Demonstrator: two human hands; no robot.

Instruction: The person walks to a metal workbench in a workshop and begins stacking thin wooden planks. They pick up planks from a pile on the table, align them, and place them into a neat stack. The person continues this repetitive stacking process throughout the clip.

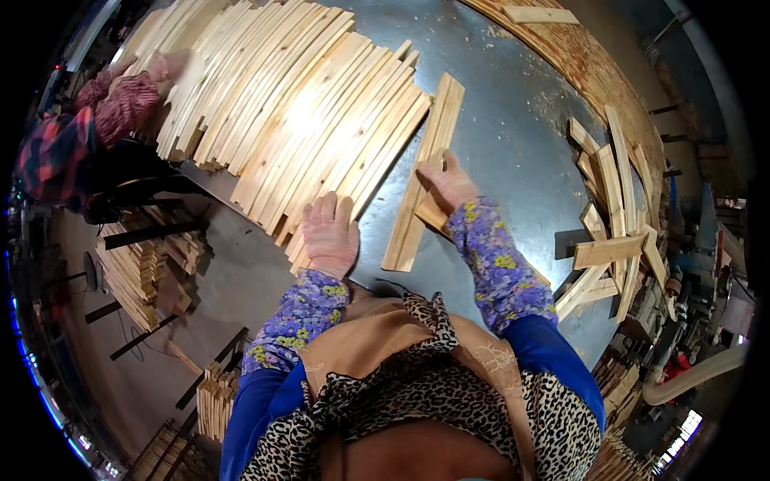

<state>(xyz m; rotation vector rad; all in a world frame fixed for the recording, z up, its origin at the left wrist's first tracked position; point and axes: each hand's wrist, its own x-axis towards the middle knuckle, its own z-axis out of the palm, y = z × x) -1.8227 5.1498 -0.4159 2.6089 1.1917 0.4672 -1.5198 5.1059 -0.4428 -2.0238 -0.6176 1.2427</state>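
My left hand (pixel 330 236) lies flat with its fingers stretched on the near ends of a wide row of pale wooden strips (pixel 321 112), packed side by side. In my right hand (pixel 449 183) is a wooden board (pixel 413 208), gripped by its right edge, tilted and set a little apart from the row. Beneath that hand another piece of wood (pixel 433 215) sticks out, mostly hidden by the hand and sleeve. Both hands seem to wear thin pale gloves. The strips and the board rest on a grey metal tabletop (pixel 513 136).
At the far left a co-worker's gloved hand (pixel 172 68) touches the row. A loose pile of boards (pixel 613 252) lies crisscross on the right. One more board (pixel 541 15) rests on a wooden panel (pixel 597 76) at the far edge. Stacked strips (pixel 128 272) stand below, left.
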